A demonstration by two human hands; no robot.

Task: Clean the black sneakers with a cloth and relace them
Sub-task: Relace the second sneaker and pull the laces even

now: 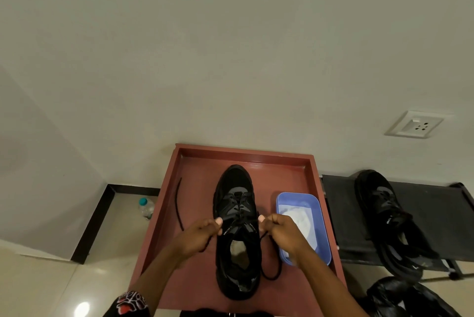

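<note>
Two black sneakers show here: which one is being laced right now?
The sneaker on the red tray, beside the blue tub. Both hands pinch its lace ends: left hand, right hand. The other sneaker sits untouched on the dark rack to the right.

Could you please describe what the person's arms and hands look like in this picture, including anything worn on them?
Both forearms are bare, with no gloves, rings or watch visible on the left hand or the right hand. The fingers show short, pale nails. Near the left elbow sits the edge of a black sleeve with a red and white print. The right arm shows no sleeve in frame.
</note>
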